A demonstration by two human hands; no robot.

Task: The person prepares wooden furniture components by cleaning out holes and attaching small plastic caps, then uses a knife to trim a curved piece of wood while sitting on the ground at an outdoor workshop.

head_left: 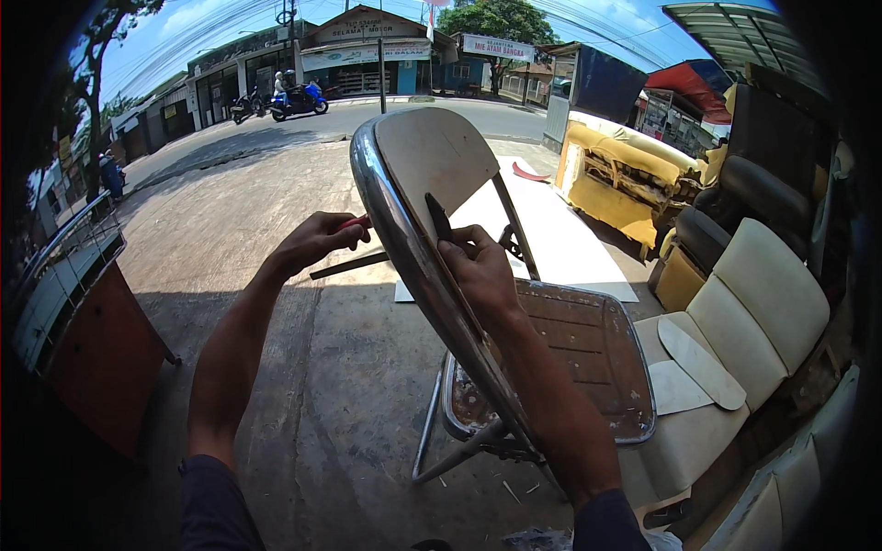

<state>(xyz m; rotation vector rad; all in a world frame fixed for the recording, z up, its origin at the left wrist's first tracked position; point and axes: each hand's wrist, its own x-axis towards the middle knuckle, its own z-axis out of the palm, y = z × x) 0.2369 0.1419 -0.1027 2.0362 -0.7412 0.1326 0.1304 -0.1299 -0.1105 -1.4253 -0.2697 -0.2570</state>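
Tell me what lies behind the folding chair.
Beyond the folding chair a large white sheet lies on the ground, with the road farther off. The chair and right hand hide part of the sheet.

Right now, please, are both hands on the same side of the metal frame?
No: the left hand is left of the metal frame, the right hand right of it.

Both bare forearms (231, 358) reached forward. The left hand (320, 243) curled into a pinch; the right hand (482, 274) closed tightly.
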